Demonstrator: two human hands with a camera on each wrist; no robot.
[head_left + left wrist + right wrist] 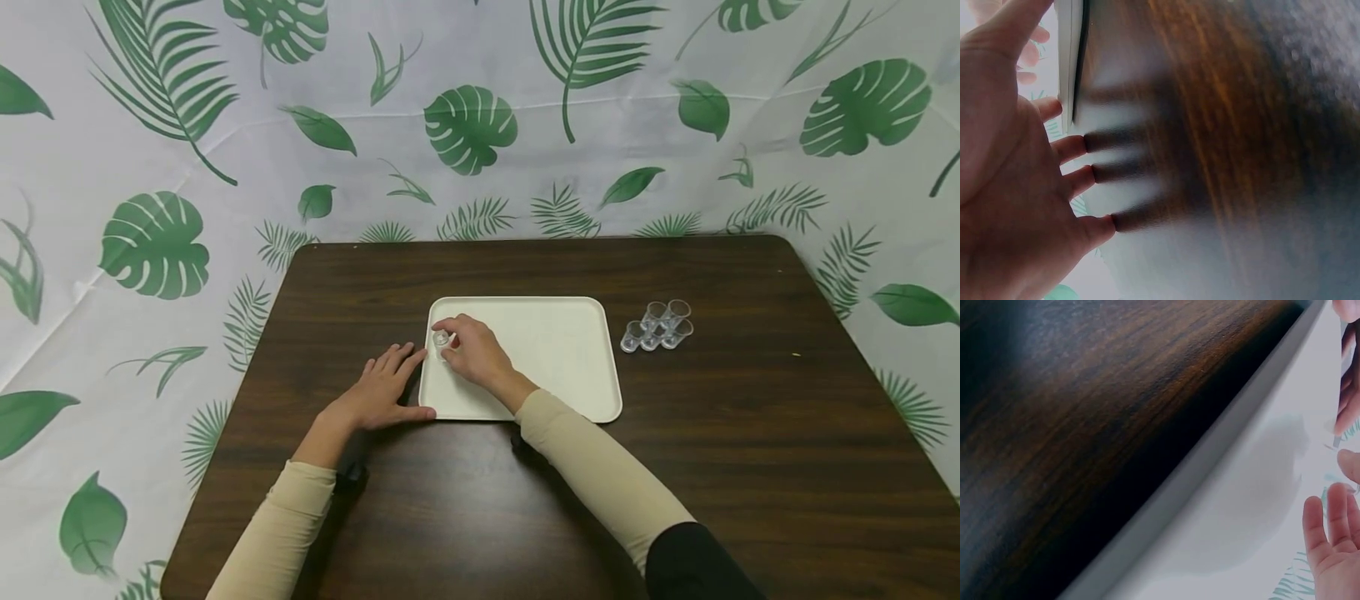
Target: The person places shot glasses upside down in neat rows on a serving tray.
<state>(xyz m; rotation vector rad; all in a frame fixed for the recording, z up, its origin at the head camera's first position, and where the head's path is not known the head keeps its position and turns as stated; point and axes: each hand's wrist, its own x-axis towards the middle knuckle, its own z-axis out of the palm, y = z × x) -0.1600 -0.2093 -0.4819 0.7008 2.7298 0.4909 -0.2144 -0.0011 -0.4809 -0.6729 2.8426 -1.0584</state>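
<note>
A cream rectangular tray (551,354) lies on the dark wooden table. Near its left rim stands a small clear cup (441,339), which my right hand (480,358) pinches between thumb and fingertips. My left hand (378,396) rests beside the tray's left side with fingers spread, its thumb at the near left corner and its index fingertip by the left rim. In the left wrist view, the fingertips of the left hand (1016,181) meet the tabletop. The right wrist view shows the right hand (1338,547) over the tray, only partly in frame.
Several more clear cups (655,327) stand close together on the table, just right of the tray. The wooden table (750,417) extends on all sides of it. Behind hangs a white cloth with green leaves (471,129).
</note>
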